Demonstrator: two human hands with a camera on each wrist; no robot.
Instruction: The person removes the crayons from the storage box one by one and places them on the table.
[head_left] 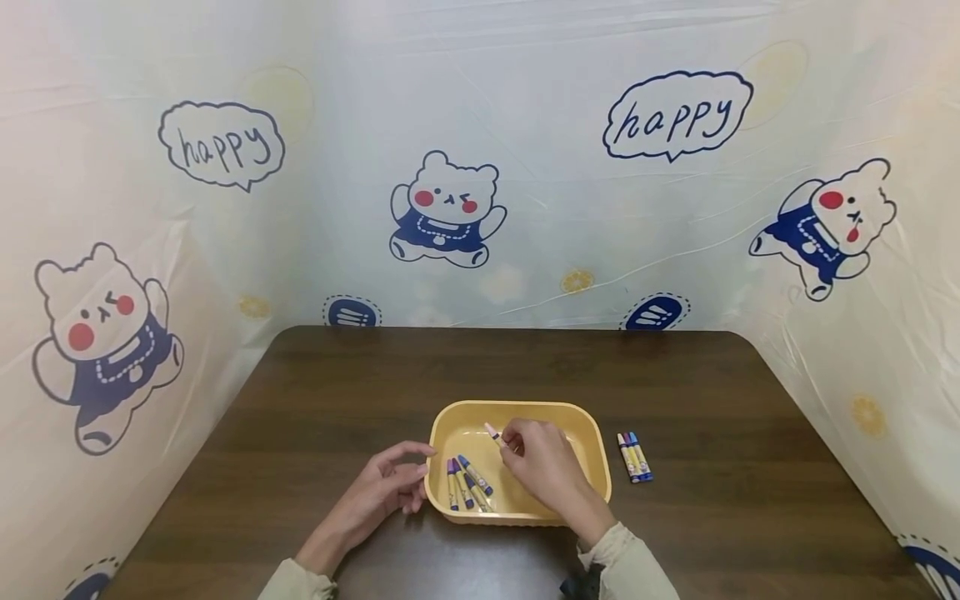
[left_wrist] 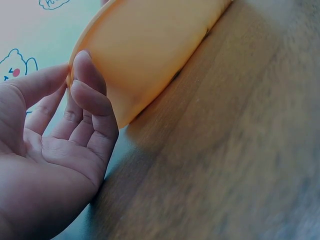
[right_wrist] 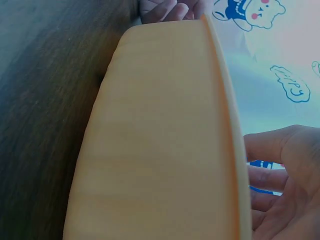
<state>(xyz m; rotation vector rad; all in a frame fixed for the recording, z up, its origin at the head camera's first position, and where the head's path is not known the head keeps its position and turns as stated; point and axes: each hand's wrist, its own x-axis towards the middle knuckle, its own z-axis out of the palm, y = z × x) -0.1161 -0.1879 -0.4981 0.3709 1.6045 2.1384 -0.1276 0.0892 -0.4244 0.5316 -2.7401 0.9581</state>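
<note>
In the head view, a yellow plastic tray [head_left: 517,407] stands on the table. My left hand [head_left: 381,485] is at its left end, thumb and fingers at the rim; the left wrist view shows the rim between them, with curled fingers [left_wrist: 92,102] against the outer wall. Over the tray's middle, my right hand [head_left: 546,467] pinches a crayon [head_left: 492,432] with a pale pink tip, its other end hidden by the fingers. Several crayons [head_left: 467,483] with yellow wrappers lie in the tray's left part. The right wrist view shows the tray's outer wall [right_wrist: 155,125], hiding the held crayon.
Right of the tray, a few crayons [head_left: 634,457] lie side by side on the dark brown wooden table [head_left: 360,375]. Printed curtains [head_left: 555,200] with bears and "happy" bubbles enclose the table at the back and sides. A dark object [head_left: 581,583] shows by the right sleeve.
</note>
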